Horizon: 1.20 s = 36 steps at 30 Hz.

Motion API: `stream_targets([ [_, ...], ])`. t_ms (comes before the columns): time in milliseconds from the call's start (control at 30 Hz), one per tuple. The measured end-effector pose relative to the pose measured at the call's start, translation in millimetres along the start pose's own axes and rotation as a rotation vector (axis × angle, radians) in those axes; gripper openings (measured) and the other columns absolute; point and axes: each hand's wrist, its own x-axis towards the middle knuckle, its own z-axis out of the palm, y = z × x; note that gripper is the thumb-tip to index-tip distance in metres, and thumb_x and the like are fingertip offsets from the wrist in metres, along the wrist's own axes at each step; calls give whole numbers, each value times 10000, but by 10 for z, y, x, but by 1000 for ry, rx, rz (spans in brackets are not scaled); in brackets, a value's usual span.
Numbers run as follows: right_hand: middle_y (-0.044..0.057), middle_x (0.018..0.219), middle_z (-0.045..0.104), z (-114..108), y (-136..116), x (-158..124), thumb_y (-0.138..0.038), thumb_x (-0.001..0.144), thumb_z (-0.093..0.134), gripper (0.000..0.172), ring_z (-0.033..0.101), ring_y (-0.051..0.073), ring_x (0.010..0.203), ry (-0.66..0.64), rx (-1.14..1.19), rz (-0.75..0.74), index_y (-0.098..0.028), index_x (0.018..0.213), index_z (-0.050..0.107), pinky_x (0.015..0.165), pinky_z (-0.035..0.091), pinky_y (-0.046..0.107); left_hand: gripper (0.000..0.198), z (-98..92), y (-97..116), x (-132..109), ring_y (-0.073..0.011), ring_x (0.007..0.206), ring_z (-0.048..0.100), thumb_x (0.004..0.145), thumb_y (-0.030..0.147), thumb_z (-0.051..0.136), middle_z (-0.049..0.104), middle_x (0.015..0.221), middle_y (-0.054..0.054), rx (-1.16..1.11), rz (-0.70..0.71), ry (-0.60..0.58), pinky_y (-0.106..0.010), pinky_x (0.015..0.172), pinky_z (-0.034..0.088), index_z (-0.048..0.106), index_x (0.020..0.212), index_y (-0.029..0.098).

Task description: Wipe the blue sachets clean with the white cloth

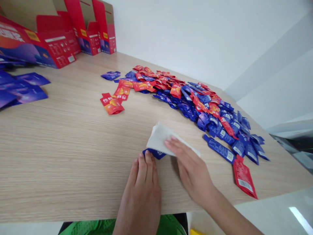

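Note:
My left hand (141, 192) lies flat on the wooden table (61, 147), fingers together and stretched out, fingertips pressing on a blue sachet (154, 153). My right hand (189, 164) rests with flat fingers on a white tissue (158, 137) that covers most of that blue sachet. Beyond the hands a long pile of red and blue sachets (195, 101) spreads across the table toward the right edge. A single red sachet (244, 178) lies near the front right corner.
Open red cardboard boxes (56, 42) stand at the back left, with more behind (97, 36). Flat purple packets (19, 88) lie at the left edge. Two red sachets (112, 104) lie apart from the pile. A white wall is behind; a green basket (97, 227) shows below the table.

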Motion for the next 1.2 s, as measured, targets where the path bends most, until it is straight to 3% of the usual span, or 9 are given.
stream_targets([
  [67, 77, 1582, 606, 63, -146, 24, 52, 967, 377, 750, 467, 196, 1545, -117, 18, -144, -235, 1659, 412, 1268, 451, 453, 500, -5, -3, -3, -365, 1229, 711, 908, 146, 411, 748, 1304, -255, -5, -7, -48, -497, 1083, 596, 722, 1262, -21],
  [133, 86, 1575, 612, 101, -135, 51, 81, 934, 360, 763, 462, 182, 1547, -162, 18, -173, -200, 1639, 444, 1277, 438, 447, 488, -13, -22, 1, -356, 1194, 726, 906, 135, 413, 767, 1263, -242, -17, 15, -49, -494, 1069, 602, 738, 1240, -10],
  [300, 61, 1551, 635, 22, 357, 48, 27, 972, 389, 672, 537, 207, 1496, -55, -16, 15, -255, 1551, 580, 1266, 450, 499, 531, -25, -60, 23, -363, 1261, 699, 895, 118, 400, 698, 1384, -276, -23, 32, 56, -461, 1015, 620, 665, 1310, -81],
  [400, 96, 1513, 663, -75, 665, -17, -34, 991, 407, 588, 598, 249, 1443, 10, -93, 163, -215, 1501, 638, 1246, 470, 525, 518, -30, -73, 25, -371, 1241, 710, 893, 105, 391, 705, 1362, -282, -29, 35, 95, -462, 994, 626, 679, 1273, -95],
  [500, 117, 1503, 667, -142, 816, -99, -98, 1013, 423, 525, 613, 266, 1427, 53, -135, 252, -197, 1467, 666, 1244, 466, 541, 501, -27, -109, 51, -339, 1225, 719, 915, 90, 385, 733, 1343, -244, -62, -4, 92, -445, 984, 628, 681, 1290, -56],
  [667, 66, 1460, 707, -156, 792, -177, -173, 1040, 429, 461, 645, 249, 1393, 118, -43, 312, -244, 1387, 724, 1226, 486, 517, 520, 13, -187, 232, -311, 1285, 673, 1012, 264, 518, 692, 1442, -186, -156, -189, 43, -479, 1034, 607, 552, 1477, 33],
  [933, 28, 1345, 777, -197, 681, -171, -234, 996, 492, 421, 724, 270, 1253, 210, 58, 465, -286, 1303, 775, 1125, 543, 490, 394, 31, -284, 464, -318, 1199, 688, 1036, 207, 495, 753, 1310, -161, -171, -124, -64, -505, 1022, 580, 646, 1368, 59],
  [1067, 36, 1265, 808, -238, 618, -157, -313, 988, 549, 366, 749, 287, 1141, 237, 116, 528, -284, 1250, 803, 1031, 572, 472, 369, -3, -305, 518, -317, 1138, 700, 1056, 210, 453, 760, 1264, -141, -212, -169, -106, -504, 963, 577, 655, 1346, 101],
  [1200, 37, 1207, 825, -296, 537, -139, -340, 951, 604, 328, 751, 306, 1092, 302, 169, 585, -286, 1182, 830, 971, 581, 461, 289, -71, -313, 557, -285, 982, 702, 1073, 255, 436, 769, 1073, -59, -269, -236, -121, -481, 857, 560, 699, 1181, 207],
])
